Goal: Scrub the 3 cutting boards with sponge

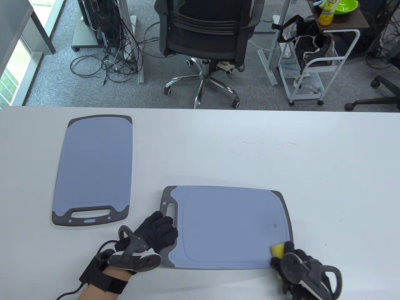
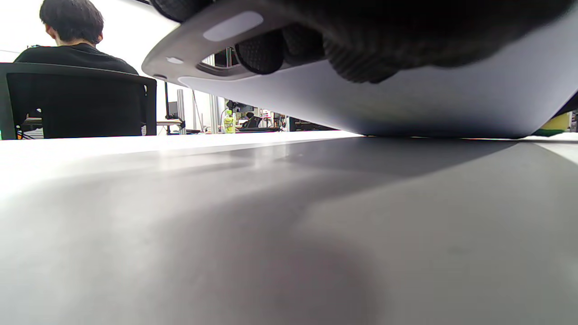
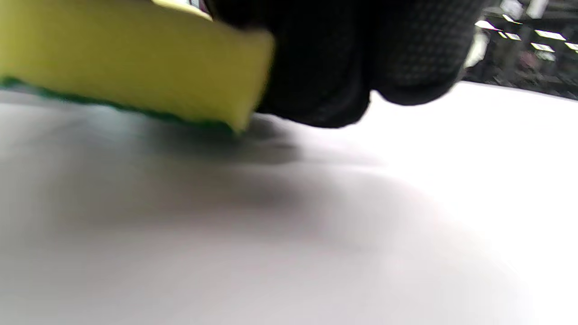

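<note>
Currently our left hand (image 1: 157,232) grips the near cutting board (image 1: 228,228) by its left-pointing handle, long axis left-right; our right hand (image 1: 297,265) pinches the sponge (image 1: 277,250).

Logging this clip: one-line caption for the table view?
Left hand steadies near cutting board; right hand holds sponge at its corner.

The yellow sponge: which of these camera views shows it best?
The right wrist view: the sponge fills the frame there, yellow with a green scrubbing layer underneath, gripped by the right hand. The table view shows only a yellow corner at the near board's corner. The left wrist view shows just a sliver.
</note>
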`<state>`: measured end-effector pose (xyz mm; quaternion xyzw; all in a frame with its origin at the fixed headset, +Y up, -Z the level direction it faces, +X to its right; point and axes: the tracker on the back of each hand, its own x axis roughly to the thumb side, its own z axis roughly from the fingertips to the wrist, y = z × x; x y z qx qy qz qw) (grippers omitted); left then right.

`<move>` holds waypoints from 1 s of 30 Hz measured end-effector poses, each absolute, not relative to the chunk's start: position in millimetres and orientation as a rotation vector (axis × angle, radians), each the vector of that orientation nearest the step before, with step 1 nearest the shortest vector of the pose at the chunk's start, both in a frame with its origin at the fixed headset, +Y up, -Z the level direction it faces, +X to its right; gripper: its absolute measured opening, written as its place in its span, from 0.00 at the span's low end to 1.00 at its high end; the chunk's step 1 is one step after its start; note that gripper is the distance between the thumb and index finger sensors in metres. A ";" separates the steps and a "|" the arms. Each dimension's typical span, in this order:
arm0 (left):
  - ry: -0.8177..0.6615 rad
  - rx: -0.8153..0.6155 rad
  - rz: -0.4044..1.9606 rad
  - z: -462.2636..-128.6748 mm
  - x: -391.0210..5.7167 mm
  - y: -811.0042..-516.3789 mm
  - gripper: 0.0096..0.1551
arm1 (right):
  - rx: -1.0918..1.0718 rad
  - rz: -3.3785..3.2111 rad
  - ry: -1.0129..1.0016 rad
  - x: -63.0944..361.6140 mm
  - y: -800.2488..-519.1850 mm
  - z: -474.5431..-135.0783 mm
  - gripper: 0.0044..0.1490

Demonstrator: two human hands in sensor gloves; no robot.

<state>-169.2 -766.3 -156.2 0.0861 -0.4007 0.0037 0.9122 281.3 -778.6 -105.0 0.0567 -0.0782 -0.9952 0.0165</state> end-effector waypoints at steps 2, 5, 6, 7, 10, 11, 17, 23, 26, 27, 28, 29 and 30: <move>-0.812 0.166 -0.005 -158.6 -168.5 -766.5 0.24 | 0.265 -3.152 -0.230 304.0 -780.1 -103.1 0.48; -0.771 0.159 -0.037 -165.5 -169.3 -765.9 0.24 | 0.315 -3.161 -0.196 316.6 -777.6 -103.7 0.48; -0.746 0.174 -0.067 -168.6 -169.1 -764.8 0.24 | 0.330 -3.193 -0.172 318.3 -775.2 -104.6 0.48; -0.737 0.200 -0.091 -170.9 -168.7 -764.0 0.24 | 0.334 -3.220 -0.149 318.5 -773.8 -104.9 0.48; -0.751 0.255 -0.226 -184.5 -162.4 -759.6 0.24 | 0.320 -3.267 -0.059 315.8 -769.1 -106.1 0.48; -0.747 0.248 -0.249 -194.6 -160.2 -756.4 0.25 | 0.304 -3.251 -0.051 315.0 -768.4 -106.2 0.48; -0.702 0.209 -0.396 -259.8 -144.5 -741.7 0.26 | 0.322 -3.296 -0.002 318.9 -765.6 -103.5 0.48; -0.615 0.159 -0.543 -323.3 -134.5 -741.3 0.30 | 0.333 -3.338 0.051 321.9 -762.8 -102.7 0.48; -0.569 0.147 -0.585 -350.1 -130.7 -746.3 0.32 | 0.319 -3.352 0.058 322.6 -763.7 -103.7 0.48; -0.564 0.143 -0.599 -356.7 -129.6 -748.1 0.33 | 0.315 -3.356 0.062 322.5 -763.7 -103.9 0.48; -0.550 0.135 -0.613 -364.5 -128.3 -751.1 0.34 | 0.309 -3.361 0.073 322.8 -764.1 -104.3 0.48; -0.537 0.128 -0.624 -369.6 -127.4 -753.3 0.35 | 0.305 -3.363 0.079 322.7 -764.0 -104.4 0.48; -0.519 0.116 -0.638 -376.6 -126.6 -757.2 0.37 | 0.301 -3.365 0.089 323.2 -764.4 -104.7 0.48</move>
